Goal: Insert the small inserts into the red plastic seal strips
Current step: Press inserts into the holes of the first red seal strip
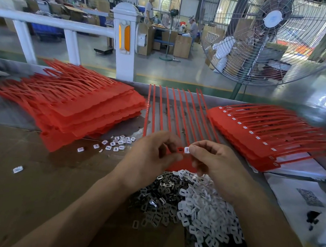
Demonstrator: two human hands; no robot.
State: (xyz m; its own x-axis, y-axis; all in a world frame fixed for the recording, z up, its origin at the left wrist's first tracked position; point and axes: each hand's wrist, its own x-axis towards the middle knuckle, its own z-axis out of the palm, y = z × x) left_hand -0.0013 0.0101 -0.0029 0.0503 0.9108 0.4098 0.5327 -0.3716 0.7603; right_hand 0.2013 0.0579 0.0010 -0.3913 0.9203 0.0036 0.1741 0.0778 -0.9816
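At the middle of the counter (pixel 30 182) the left hand (pixel 148 160) pinches the near edge of a red seal strip sheet (pixel 178 116), fingers curled round the red tab by an open slot. The right hand (pixel 213 162) meets it there, thumb and forefinger clamped on one small white insert (pixel 187 150), which sits just beside that slot and seems to touch the red plastic, though the fingers hide the contact itself. The sheet's thin tails fan away from the hands toward the far edge of the counter.

Directly under the wrists lies a loose heap of inserts: white inserts (pixel 206 217) on the right side, dark metal clips (pixel 159 197) on the left, the two mingling where they meet. A few scattered white pieces (pixel 117 143) lie left of the hands, near the foot of a tall stack of red sheets (pixel 79 106) on the left of the counter. On the right a second stack of red sheets (pixel 272 134) rests on white bags, and its top sheet shows a row of white inserts seated along its edge.

Beyond the counter stand a white railing post (pixel 125 42) and a large floor fan (pixel 272 38).
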